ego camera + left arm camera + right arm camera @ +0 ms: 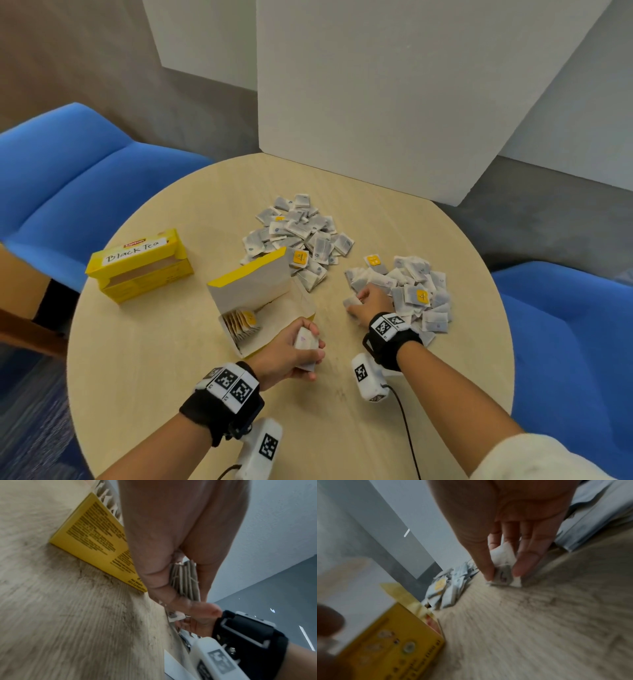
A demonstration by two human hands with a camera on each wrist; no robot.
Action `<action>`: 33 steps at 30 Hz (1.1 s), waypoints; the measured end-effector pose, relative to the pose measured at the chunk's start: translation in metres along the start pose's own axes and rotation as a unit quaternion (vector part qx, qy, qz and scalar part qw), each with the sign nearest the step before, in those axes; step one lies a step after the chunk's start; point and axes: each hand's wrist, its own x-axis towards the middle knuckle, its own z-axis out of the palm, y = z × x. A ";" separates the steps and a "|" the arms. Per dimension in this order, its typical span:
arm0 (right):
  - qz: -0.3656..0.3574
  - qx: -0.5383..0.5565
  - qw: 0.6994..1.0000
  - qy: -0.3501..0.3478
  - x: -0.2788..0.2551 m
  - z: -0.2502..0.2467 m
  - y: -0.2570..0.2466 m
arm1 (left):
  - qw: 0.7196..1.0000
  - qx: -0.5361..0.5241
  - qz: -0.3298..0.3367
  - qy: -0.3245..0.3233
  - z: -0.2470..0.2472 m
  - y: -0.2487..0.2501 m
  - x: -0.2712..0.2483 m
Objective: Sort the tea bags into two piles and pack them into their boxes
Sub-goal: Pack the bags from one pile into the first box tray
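Two piles of tea bags lie on the round table [171, 359]: a far pile [301, 233] and a right pile [411, 291]. My left hand [294, 349] grips a small stack of tea bags [306, 346] [185, 581] just right of the open yellow box [253, 301], which holds several bags standing on edge. My right hand [366, 303] pinches a tea bag [503, 573] at the left edge of the right pile, low on the table. A second yellow box labelled "Black Tea" [137, 265] stands open at the left.
Blue chairs [78, 178] [565, 342] flank the table. White boards [394, 85] stand behind its far edge. Bare wood lies between my hands and the near edge.
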 end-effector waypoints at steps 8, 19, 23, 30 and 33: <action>-0.168 0.176 0.956 -0.165 -0.065 -0.057 0.001 | 0.999 0.010 -0.045 0.007 0.015 0.019 0.007; -0.291 0.056 0.949 -0.109 -0.117 -0.051 0.001 | 0.989 0.040 -0.112 -0.092 0.062 0.010 0.021; -0.261 0.110 0.957 -0.057 -0.107 -0.057 0.012 | 0.993 0.044 -0.075 -0.081 0.065 0.009 0.026; -0.076 0.015 0.989 0.130 -0.009 -0.107 0.074 | 0.999 0.028 -0.023 -0.033 0.055 0.016 0.035; -0.086 -0.062 0.990 0.091 0.004 -0.107 0.087 | 0.999 0.031 -0.026 -0.019 0.052 0.016 0.038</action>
